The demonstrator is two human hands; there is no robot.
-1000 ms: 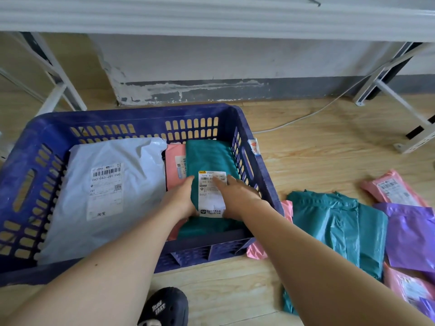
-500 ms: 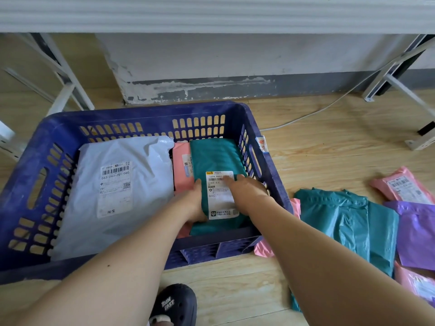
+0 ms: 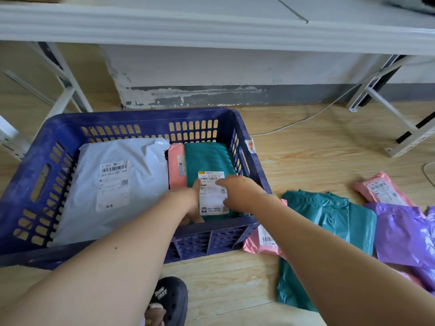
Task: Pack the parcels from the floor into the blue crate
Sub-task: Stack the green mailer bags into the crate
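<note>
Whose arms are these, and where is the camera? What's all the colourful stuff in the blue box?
The camera sits on a person's head, looking down, so you see their own arms. No machine, only bare hands. The left hand and right hand rest on a teal parcel inside the blue crate, beside a pink parcel and a big white parcel. Whether the left hand grips it is hidden. On the floor to the right lie more: a teal bag, a purple bag and a pink bag.
</note>
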